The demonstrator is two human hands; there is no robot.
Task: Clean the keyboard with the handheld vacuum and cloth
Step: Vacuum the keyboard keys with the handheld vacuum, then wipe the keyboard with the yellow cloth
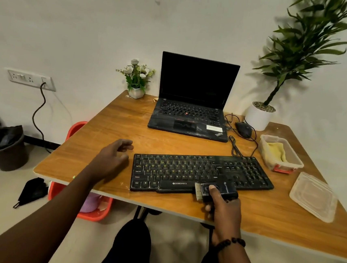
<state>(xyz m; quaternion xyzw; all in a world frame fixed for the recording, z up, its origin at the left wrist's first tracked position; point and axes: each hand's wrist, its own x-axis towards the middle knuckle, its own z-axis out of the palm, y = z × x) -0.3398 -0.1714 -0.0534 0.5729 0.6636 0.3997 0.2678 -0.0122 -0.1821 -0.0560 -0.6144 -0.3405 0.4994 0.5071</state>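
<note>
- The bench [127,114] is a flat slab of orange-brown wood grain with a pale edge band, scuffed in places; everything for the job sits on its far and right parts, within arm's reach.
- A black laptop [192,103] stands open at the far side, screen dark, probably set back to leave working room.
- A leafy plant in a white round pot [258,116] stands at the far right corner; a small white flower pot [136,91] sits left of the laptop.
- The keyboard [198,172], black matte plastic with worn yellowish legends, lies flat along the near middle, its long side facing the person so the rows can be swept across.
- A clear, cloudy plastic tub [280,154] at the right holds the folded yellow cloth [276,150], which looks soft and napped and appears unused so far; its lid [312,195] lies apart, nearer.
- The left hand [112,161] hovers just left of the keyboard, fingers loosely spread and holding nothing, likely ready to steady the board.
- The right hand [224,206] is wrapped round the handheld vacuum [215,191], thumb on top, presumably at its switch.
- That vacuum is a small dark block with a pale bristle brush, resting over the keyboard's near edge beside the space bar.
- A black mouse [243,129] with a coiled cable lies right of the laptop.
</note>
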